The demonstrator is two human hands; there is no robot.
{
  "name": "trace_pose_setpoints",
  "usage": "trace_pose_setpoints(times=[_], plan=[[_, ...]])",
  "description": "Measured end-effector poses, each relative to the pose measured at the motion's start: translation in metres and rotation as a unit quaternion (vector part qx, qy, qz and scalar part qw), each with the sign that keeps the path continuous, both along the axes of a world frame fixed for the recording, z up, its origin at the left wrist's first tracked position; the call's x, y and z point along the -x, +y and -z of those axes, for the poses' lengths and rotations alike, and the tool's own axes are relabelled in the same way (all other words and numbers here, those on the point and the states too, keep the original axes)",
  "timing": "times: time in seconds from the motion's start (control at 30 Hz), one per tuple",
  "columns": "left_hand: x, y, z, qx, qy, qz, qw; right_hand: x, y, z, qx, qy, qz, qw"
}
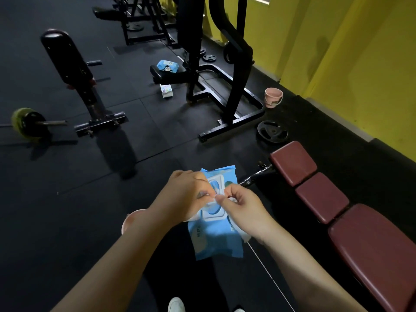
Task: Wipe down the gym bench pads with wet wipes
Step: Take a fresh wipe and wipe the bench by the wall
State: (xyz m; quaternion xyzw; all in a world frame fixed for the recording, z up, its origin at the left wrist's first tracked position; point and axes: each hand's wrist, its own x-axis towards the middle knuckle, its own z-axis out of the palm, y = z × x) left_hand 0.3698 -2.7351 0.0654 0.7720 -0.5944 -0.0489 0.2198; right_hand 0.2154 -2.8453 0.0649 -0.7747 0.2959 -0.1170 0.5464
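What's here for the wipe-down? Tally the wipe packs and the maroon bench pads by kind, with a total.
Wipe packs: 2, held pack, far pack
Maroon pads: 3, far pad, middle pad, near pad
Total: 5

Dim gym lighting; floor [67, 199] sinking into dark, yellow wall [371, 75] glowing brighter, edges bending, slight softness throughout.

A dim gym interior is shown. The floor [67, 210] is covered with black rubber tiles, and the wall [371, 64] at right is painted yellow. A black machine frame [227, 91], an inclined black bench [67, 61], a loaded barbell [29, 124] and a loose weight plate [272, 131] are seen.
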Motion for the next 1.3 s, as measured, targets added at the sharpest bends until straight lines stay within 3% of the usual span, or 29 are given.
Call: trace_pose_setpoints(times=[0.13, 0.23, 0.3, 0.47, 0.6, 0.73, 0.9, 0.97, 1.03, 1.17, 1.3], plan=[[0.014, -0.005, 0.001, 0.017, -0.047, -0.070, 0.996, -0.002, 0.004, -0.002, 0.000, -0.001, -0.023, 1.000], [0.016, -0.006, 0.006, 0.041, 0.043, -0.128, 0.990, -0.001, 0.002, -0.002, -0.010, -0.006, -0.015, 1.000], [0.013, -0.003, 0.005, 0.044, 0.120, -0.117, 0.985, 0.003, -0.001, -0.001, -0.043, -0.017, 0.007, 0.999], [0.019, 0.001, -0.008, -0.027, 0.215, -0.002, 0.976, 0.010, -0.004, 0.001, -0.115, -0.048, 0.024, 0.992], [0.023, 0.001, -0.013, -0.054, 0.218, 0.034, 0.974, 0.009, -0.002, -0.001, -0.108, -0.037, 0.006, 0.993], [0.022, 0.008, -0.009, 0.078, 0.213, -0.021, 0.974, 0.012, -0.006, -0.005, -0.139, -0.059, 0.007, 0.988], [0.015, 0.021, 0.005, 0.089, 0.146, 0.006, 0.985, 0.016, -0.009, -0.006, -0.176, -0.082, -0.024, 0.981], [0.013, 0.019, 0.010, 0.086, 0.144, -0.027, 0.985, 0.018, -0.009, -0.006, -0.174, -0.079, -0.041, 0.981], [0.012, 0.014, 0.013, 0.059, 0.200, -0.110, 0.972, 0.019, -0.009, -0.007, -0.174, -0.076, -0.064, 0.980], [0.013, 0.005, 0.014, 0.015, 0.407, -0.187, 0.894, 0.017, -0.004, -0.006, -0.188, -0.071, -0.085, 0.976], [0.013, 0.005, 0.017, 0.011, 0.381, -0.225, 0.897, 0.012, 0.001, 0.000, -0.119, -0.048, -0.039, 0.991]])
